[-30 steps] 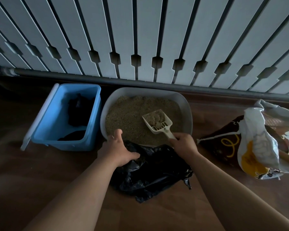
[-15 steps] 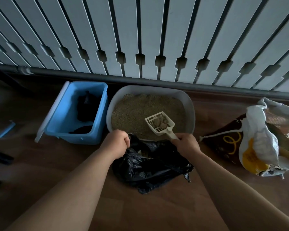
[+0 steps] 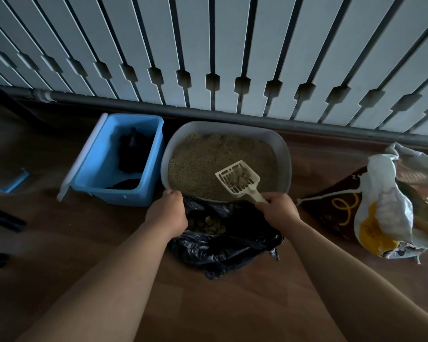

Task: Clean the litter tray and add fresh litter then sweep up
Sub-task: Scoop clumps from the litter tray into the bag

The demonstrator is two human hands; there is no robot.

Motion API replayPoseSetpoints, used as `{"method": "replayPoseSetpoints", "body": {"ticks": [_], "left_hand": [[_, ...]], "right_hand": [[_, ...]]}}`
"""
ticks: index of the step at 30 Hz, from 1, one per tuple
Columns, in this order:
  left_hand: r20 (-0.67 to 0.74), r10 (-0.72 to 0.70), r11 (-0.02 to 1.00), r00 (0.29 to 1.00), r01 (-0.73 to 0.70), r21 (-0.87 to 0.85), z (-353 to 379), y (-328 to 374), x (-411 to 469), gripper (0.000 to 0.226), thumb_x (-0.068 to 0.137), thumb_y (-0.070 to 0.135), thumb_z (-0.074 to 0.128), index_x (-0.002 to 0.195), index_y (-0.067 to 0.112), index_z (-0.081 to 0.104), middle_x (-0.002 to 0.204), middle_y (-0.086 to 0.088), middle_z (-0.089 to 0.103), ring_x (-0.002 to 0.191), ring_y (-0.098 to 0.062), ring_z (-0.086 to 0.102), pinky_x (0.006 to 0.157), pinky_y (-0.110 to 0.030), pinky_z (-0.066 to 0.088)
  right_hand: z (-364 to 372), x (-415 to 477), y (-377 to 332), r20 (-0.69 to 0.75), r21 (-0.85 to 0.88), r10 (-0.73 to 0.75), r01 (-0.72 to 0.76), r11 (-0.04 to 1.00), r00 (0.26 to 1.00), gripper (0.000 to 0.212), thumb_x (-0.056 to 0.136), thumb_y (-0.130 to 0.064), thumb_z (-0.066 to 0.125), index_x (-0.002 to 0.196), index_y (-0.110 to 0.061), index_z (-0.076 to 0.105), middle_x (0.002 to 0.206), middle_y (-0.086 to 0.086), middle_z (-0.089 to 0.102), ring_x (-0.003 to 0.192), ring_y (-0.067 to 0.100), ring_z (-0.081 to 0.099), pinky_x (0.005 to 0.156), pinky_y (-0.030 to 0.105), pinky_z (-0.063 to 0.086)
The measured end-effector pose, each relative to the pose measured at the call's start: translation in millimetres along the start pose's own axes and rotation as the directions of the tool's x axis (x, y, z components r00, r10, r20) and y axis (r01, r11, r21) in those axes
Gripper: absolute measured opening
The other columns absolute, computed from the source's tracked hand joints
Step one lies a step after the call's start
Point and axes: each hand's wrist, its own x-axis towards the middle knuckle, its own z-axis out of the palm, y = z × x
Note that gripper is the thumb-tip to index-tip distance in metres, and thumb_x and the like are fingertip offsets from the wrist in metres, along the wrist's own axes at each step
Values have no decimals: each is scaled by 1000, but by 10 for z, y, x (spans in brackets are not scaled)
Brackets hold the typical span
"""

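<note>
A grey litter tray (image 3: 283, 154) full of tan litter sits on the wooden floor against the railing. My right hand (image 3: 278, 212) grips the handle of a cream slotted scoop (image 3: 237, 177), which holds several litter clumps just above the tray's near side. My left hand (image 3: 167, 214) is closed on the rim of a black plastic bag (image 3: 223, 245) that lies in front of the tray. The bag's mouth is held open and clumps show inside it.
A blue plastic bin (image 3: 124, 196) with dark things inside stands left of the tray. An open litter sack (image 3: 381, 208) lies on the floor at the right. A small blue piece (image 3: 13, 183) and dark objects lie at the far left. A white slatted railing (image 3: 208, 50) closes the back.
My left hand went from lying flat on the bag to gripping its rim and lifting it open. The scoop with its clumps has come out of the litter, towards the bag.
</note>
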Motion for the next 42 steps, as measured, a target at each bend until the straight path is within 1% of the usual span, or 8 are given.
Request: {"method": "replayPoseSetpoints", "body": {"ticks": [7, 12, 16, 19, 26, 31, 37, 42], "left_hand": [[218, 11, 996, 976, 9, -94, -16, -36, 9, 85, 83, 7, 64, 152, 19, 16, 157, -1, 8, 117, -27, 51, 86, -34, 51], [237, 18, 988, 971, 19, -153, -43, -40, 34, 90, 81, 7, 66, 153, 21, 13, 159, 0, 5, 123, -27, 48, 94, -35, 51], [219, 21, 978, 976, 25, -205, -78, -33, 73, 95, 79, 6, 69, 154, 21, 12, 159, 1, 7, 120, -26, 51, 89, -32, 53], [223, 16, 970, 975, 39, -238, -105, -26, 91, 97, 78, 3, 70, 154, 20, 12, 158, -2, 9, 117, -27, 52, 75, -28, 55], [256, 38, 957, 966, 38, -287, -139, -6, 65, 102, 75, 1, 73, 153, 22, 11, 159, -3, 11, 119, -26, 50, 82, -31, 57], [243, 64, 957, 968, 10, -291, -128, 22, 34, 103, 75, 3, 75, 153, 19, 10, 159, -5, 10, 130, -27, 41, 81, -23, 50], [238, 70, 958, 969, 1, -286, -87, 19, 12, 107, 75, 4, 76, 154, 19, 6, 161, -4, 5, 135, -28, 38, 85, -25, 52], [246, 77, 953, 966, 1, -303, -85, 9, 25, 107, 75, 2, 76, 154, 18, 5, 160, -4, 6, 134, -27, 37, 77, -22, 50]], "right_hand": [[-30, -49, -29, 25, 17, -10, 10, 1000, 1000, 20, 88, -23, 63, 103, -28, 74, 83, -1, 71, 78, 19, 67, 75, 44, 58], [-101, -100, -125, 67, 39, -74, 71, 997, 995, 24, 85, -21, 66, 105, -30, 75, 78, -6, 71, 70, 14, 68, 71, 39, 59], [-213, -175, -233, 104, 94, -139, 129, 987, 985, 24, 86, -15, 66, 106, -27, 74, 52, -11, 61, 43, 0, 53, 45, 18, 44], [-323, -248, -262, 191, 111, -179, 160, 981, 965, 25, 89, -12, 65, 109, -25, 72, 41, -15, 56, 37, -4, 47, 41, 11, 37], [-350, -342, -173, 301, -254, -146, 227, 940, 943, 34, 83, -23, 67, 112, -38, 71, 87, -12, 71, 78, 9, 67, 73, 29, 55], [-251, -456, -260, 272, -580, -283, 391, 714, 920, 35, 91, -29, 58, 124, -43, 61, 113, -13, 66, 103, 12, 60, 80, 27, 44], [-212, -450, -376, 184, -706, -434, 425, 566, 882, 29, 93, -27, 51, 116, -39, 64, 108, -10, 61, 101, 15, 61, 72, 26, 38], [-289, -415, -404, 144, -709, -416, 387, 590, 898, 27, 92, -29, 51, 112, -43, 65, 105, -9, 63, 98, 16, 62, 72, 28, 41]]}}
